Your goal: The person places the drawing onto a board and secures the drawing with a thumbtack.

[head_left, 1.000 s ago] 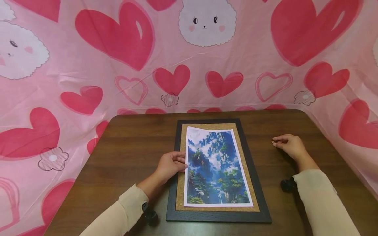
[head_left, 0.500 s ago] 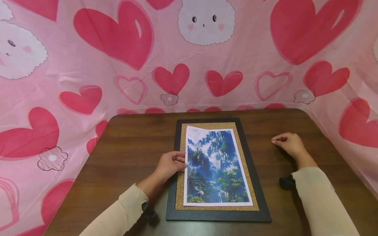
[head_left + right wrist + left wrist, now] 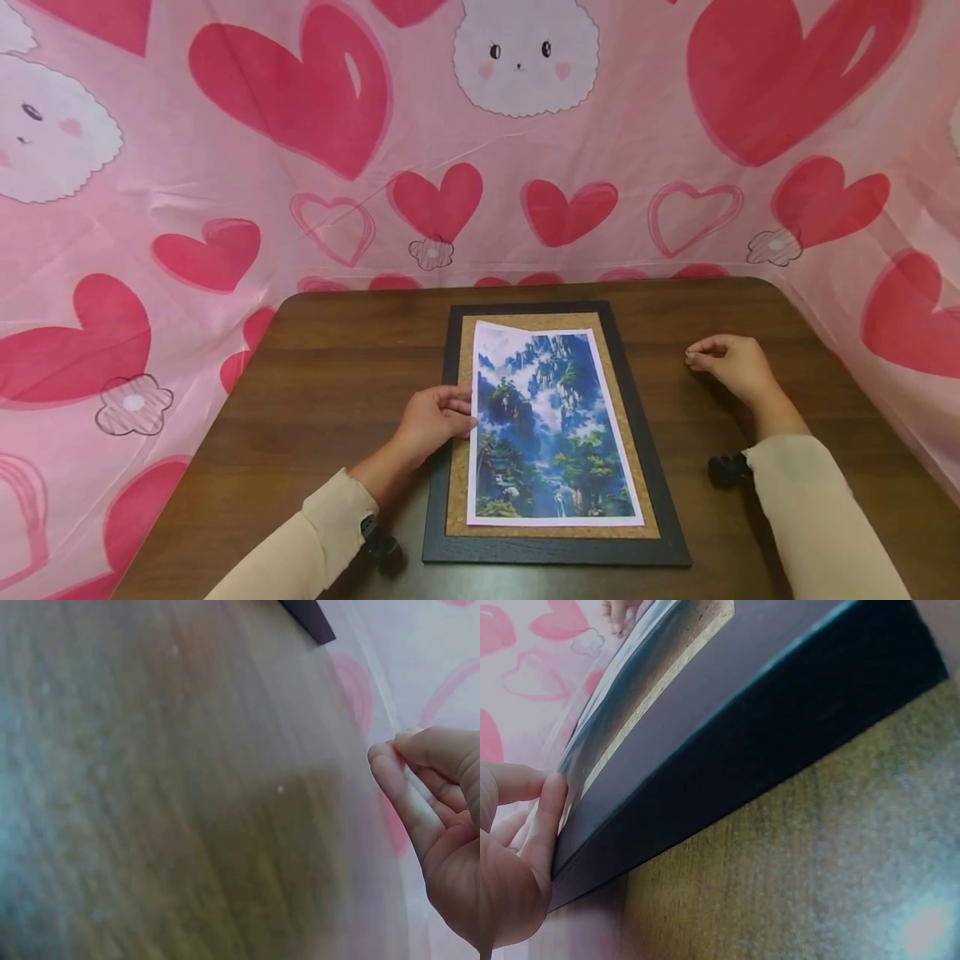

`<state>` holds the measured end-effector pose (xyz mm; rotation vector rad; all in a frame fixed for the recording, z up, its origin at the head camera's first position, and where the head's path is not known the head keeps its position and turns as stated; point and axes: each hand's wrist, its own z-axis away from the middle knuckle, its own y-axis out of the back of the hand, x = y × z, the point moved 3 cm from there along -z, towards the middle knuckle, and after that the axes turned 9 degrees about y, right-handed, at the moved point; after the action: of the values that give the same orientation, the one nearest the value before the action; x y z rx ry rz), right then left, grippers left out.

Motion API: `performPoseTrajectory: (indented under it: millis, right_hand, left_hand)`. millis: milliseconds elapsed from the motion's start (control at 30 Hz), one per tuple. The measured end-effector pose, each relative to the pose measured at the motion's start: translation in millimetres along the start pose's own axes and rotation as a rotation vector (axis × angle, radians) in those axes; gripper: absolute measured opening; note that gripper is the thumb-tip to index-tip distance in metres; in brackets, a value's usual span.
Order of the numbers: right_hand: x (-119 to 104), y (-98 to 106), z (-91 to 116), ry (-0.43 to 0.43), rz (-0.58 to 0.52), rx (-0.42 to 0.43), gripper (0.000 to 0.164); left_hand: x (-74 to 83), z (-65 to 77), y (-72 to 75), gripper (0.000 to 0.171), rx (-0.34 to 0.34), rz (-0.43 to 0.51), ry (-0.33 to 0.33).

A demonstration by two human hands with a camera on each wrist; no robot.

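Observation:
A printed landscape picture, with blue cliffs, mist and green trees, lies on a cork board in a black frame. Its top left corner lifts a little. My left hand pinches the print's left edge between thumb and fingers, over the frame's left side. In the left wrist view the thumb and fingertip meet at that edge. To the right of the frame, my right hand is held over the table, thumb and forefinger pinched together on a tiny pale thing, now mostly hidden by the fingertips.
The brown wooden table runs out on both sides of the frame. A pink cloth printed with red hearts and white fluffy faces hangs around the back and sides. Dark wrist cameras sit at both cuffs.
My right hand has shifted slightly left, and the tiny pale thing at its fingertips shows less than before. The left hand, print and frame have stayed in place.

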<state>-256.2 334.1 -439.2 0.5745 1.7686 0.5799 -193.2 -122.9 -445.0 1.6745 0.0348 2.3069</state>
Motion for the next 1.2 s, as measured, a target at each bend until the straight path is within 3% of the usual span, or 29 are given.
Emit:
performPoseTrajectory:
  millis: [333, 500, 767, 1000, 1200]
  right_hand:
    - [-29, -5, -3, 0.066, -0.094, 0.037, 0.025]
    - [-43, -12, -5, 0.119, -0.130, 0.008, 0.026]
    - [-68, -27, -9, 0.154, -0.333, -0.105, 0.024]
    - [-90, -36, -13, 0.154, -0.388, -0.128, 0.028]
    - [-98, -43, -14, 0.156, -0.384, -0.160, 0.031]
  left_hand:
    - [19.4, 17.7, -3.9, 0.044, -0.004, -0.008, -0.009]
    - [18.7, 17.8, -3.5, 0.045, -0.002, -0.009, -0.022]
    - [18.4, 17.0, -2.2, 0.044, -0.009, -0.008, -0.023]
    - [17.0, 15.5, -2.7, 0.045, 0.002, -0.009, -0.031]
    - [1.1, 2.0, -0.6, 0.046, -0.003, 0.018, -0.021]
